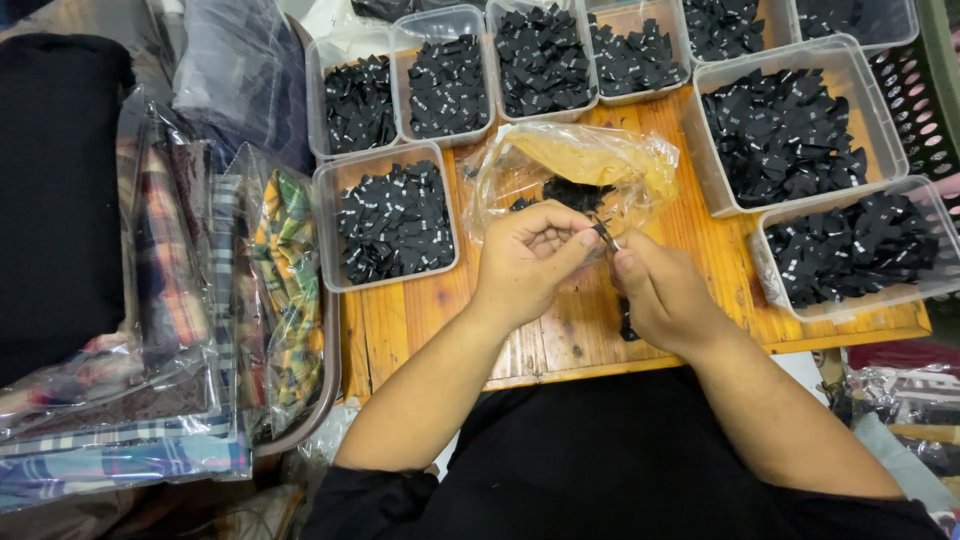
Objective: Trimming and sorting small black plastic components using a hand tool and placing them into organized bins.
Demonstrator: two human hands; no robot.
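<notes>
My left hand [528, 258] and my right hand [660, 292] meet over a wooden board [560, 335], pinching a small black fabric label [603, 233] between their fingertips. Just behind them lies a crumpled clear plastic bag [580, 165] with a few black labels inside. One more black label [627, 325] lies on the board, partly hidden under my right hand.
Several clear plastic tubs of black labels ring the board: one at left [325, 230], a row at the back [405, 85], two at right [880, 110]. Bagged plaid garments [180, 300] are stacked on the left beside black cloth [55, 200].
</notes>
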